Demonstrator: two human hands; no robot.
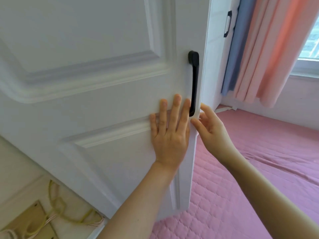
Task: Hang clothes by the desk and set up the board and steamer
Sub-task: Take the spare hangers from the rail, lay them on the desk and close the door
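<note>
Down at the lower left corner, yellow cords (57, 204) lie tangled on the floor. Left hand (168, 133) is flat against the white wardrobe door (89, 83), fingers straight and spread, just left of the black handle (194, 83). Right hand (209, 125) reaches for the door's free edge (fingers loose, grasping nothing), over the pink quilted bed (259, 169); blue and peach curtains (259, 49) hang beyond.
</note>
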